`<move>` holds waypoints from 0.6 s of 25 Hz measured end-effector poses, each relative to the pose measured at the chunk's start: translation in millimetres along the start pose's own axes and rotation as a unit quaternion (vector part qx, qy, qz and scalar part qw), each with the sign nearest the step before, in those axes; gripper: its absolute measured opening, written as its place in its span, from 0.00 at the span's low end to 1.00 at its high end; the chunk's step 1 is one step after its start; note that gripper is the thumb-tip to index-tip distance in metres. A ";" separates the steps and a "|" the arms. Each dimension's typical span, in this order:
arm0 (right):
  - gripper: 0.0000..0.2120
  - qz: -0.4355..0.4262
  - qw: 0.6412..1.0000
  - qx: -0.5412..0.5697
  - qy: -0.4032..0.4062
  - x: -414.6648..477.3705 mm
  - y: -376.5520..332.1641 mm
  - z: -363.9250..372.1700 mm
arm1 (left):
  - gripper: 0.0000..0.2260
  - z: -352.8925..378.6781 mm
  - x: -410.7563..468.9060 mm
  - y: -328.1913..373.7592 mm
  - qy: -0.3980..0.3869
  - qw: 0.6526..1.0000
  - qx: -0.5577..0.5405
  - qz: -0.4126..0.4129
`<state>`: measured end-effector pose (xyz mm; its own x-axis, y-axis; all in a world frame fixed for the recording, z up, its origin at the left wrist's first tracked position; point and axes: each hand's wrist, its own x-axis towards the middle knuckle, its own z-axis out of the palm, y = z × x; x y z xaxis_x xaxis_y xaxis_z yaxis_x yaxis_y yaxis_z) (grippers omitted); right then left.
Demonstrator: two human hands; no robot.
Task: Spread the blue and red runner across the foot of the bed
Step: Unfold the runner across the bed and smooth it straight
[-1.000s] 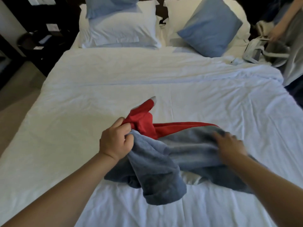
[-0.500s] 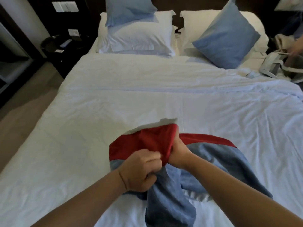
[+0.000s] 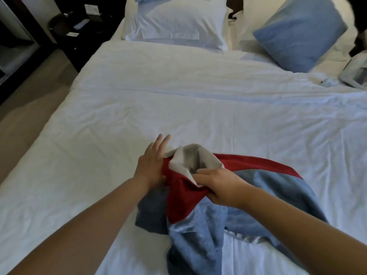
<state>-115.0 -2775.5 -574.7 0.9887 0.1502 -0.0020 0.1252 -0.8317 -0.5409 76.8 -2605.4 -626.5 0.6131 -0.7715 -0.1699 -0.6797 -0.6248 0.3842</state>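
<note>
the blue and red runner [image 3: 200, 219] lies bunched in a heap on the white bed [image 3: 178, 108], near its foot and a little right of the middle, with its pale lining turned up at the top of the pile and a red band trailing off to the right. the right hand [image 3: 220, 188] is closed on the cloth, pinching the red edge and the pale lining together. the left hand [image 3: 153, 162] sits flat against the left side of the red fold with its fingers [image 3: 162, 140] stretched wide and straight toward the head of the bed, gripping nothing. blue folds spill down toward the near edge between the two forearms. at the head of the bed a white pillow [image 3: 174, 22] rests on the left and a blue cushion [image 3: 299, 30] leans on the right.
</note>
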 end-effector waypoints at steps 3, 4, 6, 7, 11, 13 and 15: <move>0.07 0.034 0.998 -0.061 -0.006 -0.5 14.6 -5.2 | 0.41 23.3 40.4 9.1 -0.110 0.984 0.112 0.084; 0.09 0.040 0.997 -0.071 0.002 -0.3 21.2 -4.4 | 0.41 32.2 50.1 10.7 -0.140 0.974 0.146 0.099; 0.28 0.082 0.990 -0.105 -0.037 0.0 40.8 6.5 | 0.43 53.1 62.5 7.4 -0.166 0.963 0.181 0.106; 0.39 0.097 0.982 -0.140 -0.086 1.5 52.3 16.3 | 0.43 60.8 65.5 2.8 -0.173 0.959 0.192 0.117; 0.52 0.090 0.947 -0.245 -0.188 5.1 105.4 58.6 | 0.30 53.7 72.1 -28.6 -0.144 0.941 0.199 0.233; 0.45 0.087 0.955 -0.227 -0.167 5.5 126.5 70.5 | 0.13 38.2 72.4 -49.9 -0.140 0.960 0.115 0.213; 0.30 0.080 0.963 -0.219 -0.133 11.7 134.8 77.5 | 0.09 26.2 66.4 -73.0 -0.145 0.983 -0.005 0.112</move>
<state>-93.0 -2844.4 -712.8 0.9492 0.0854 -0.3030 0.0545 -0.9925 -0.1090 156.6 -2614.2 -689.6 0.3072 -0.8926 -0.3300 -0.7800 -0.4348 0.4500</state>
